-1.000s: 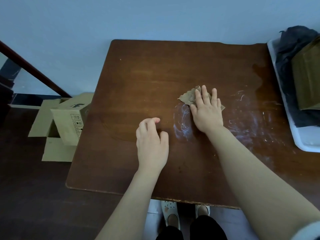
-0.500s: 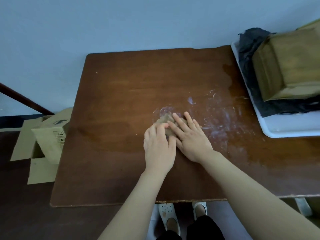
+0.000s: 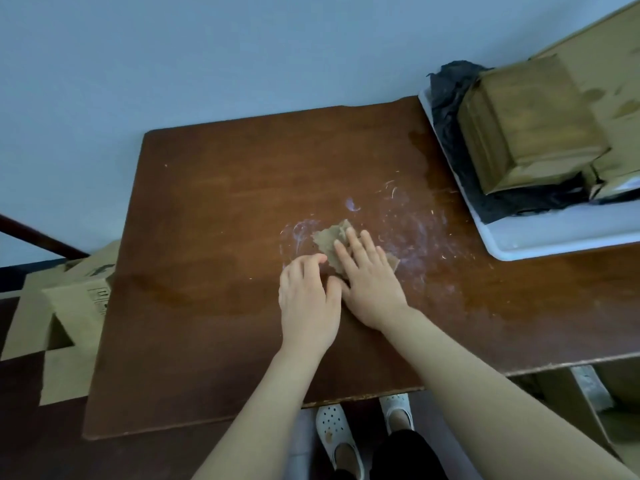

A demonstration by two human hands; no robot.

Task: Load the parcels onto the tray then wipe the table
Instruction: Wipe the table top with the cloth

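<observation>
Cloth (image 3: 331, 241), tan and crumpled, lies mid-table under our right hand (image 3: 369, 285), which presses it flat with fingers spread rather than gripping it. Our left hand (image 3: 308, 299) rests beside it, loose and holding nothing, fingertips at the cloth's edge. White smears streak the brown table (image 3: 207, 271) around them. Farther right, a white tray (image 3: 540, 242) carries a brown parcel (image 3: 530, 123) on a black bag (image 3: 450, 98).

You've got a dark brown wooden table (image 3: 214, 209), white smears, crumpled tan rag (image 3: 330, 239), and white plastic tray (image 3: 540, 245) at right edge.
</observation>
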